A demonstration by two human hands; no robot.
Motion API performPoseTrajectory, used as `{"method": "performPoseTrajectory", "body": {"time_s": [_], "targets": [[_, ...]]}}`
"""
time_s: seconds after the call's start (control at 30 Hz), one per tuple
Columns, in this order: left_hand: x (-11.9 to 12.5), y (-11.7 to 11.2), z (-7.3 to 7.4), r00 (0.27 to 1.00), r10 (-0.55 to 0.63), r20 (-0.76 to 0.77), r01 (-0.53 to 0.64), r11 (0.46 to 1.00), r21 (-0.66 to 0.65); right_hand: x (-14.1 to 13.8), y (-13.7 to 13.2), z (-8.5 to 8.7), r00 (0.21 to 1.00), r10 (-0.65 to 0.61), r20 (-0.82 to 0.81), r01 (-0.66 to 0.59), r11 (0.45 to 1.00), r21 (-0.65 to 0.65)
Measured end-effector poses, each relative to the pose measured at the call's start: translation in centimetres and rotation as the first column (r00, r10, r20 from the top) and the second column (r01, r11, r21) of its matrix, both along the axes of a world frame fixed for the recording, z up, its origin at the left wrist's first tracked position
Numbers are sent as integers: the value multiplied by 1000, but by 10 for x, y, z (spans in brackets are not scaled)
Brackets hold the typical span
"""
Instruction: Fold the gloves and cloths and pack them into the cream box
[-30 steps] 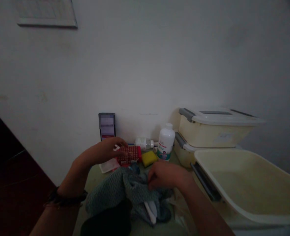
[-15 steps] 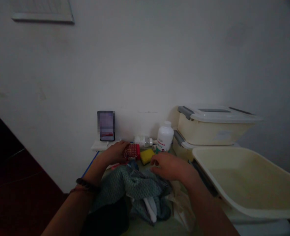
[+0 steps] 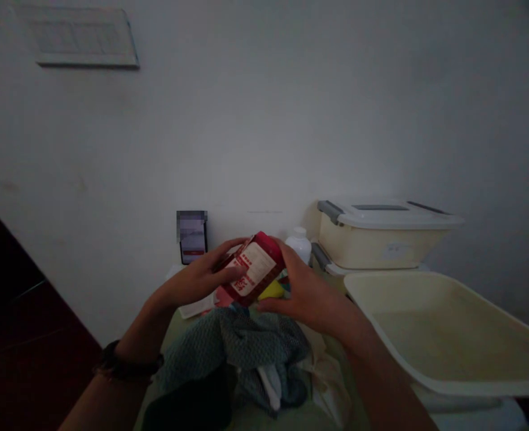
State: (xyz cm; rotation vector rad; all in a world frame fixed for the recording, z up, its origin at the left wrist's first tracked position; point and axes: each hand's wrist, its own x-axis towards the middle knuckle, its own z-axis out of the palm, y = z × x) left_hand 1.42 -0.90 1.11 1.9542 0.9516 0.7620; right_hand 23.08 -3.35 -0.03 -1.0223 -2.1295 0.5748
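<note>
A red box point(image 3: 256, 268) with a pale label and red print is tilted above the table, between both hands. My left hand point(image 3: 206, 274) grips its left side, with the thumb across the label and the fingers behind. Around the right end is my right hand point(image 3: 307, 293), fingers at the upper corner and thumb low near the bottom edge. Below them lies a crumpled grey-green knitted cloth point(image 3: 246, 338) with a white strip showing. A yellow sponge point(image 3: 271, 291) is partly hidden behind the box and my right hand.
A white bottle point(image 3: 299, 244) stands behind my right hand. To the right are a lidded storage box point(image 3: 372, 242) and an open cream tub point(image 3: 430, 377). A phone point(image 3: 193, 242) leans upright at the wall. A dark item point(image 3: 188, 398) and beige cloth point(image 3: 330, 383) lie in front.
My left hand has lifted the red box from the back of the table and turned its label toward me. My right hand has moved up to the box's right end.
</note>
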Motion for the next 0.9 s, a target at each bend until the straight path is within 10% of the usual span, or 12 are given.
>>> {"method": "performPoseTrajectory", "body": {"time_s": [0.2,0.43,0.9], "targets": [[24,-12,6,975,165,148,-148,982,-120,-9,-4,-2,997,-52,-52,56,995,85],[11,-16,6,974,-200,107,212,970,-119,-1,-4,4,998,21,-65,-21,1000,9],[12,-23,1,951,-230,207,232,973,16,11,-19,24,964,211,-161,-230,968,-105]]}}
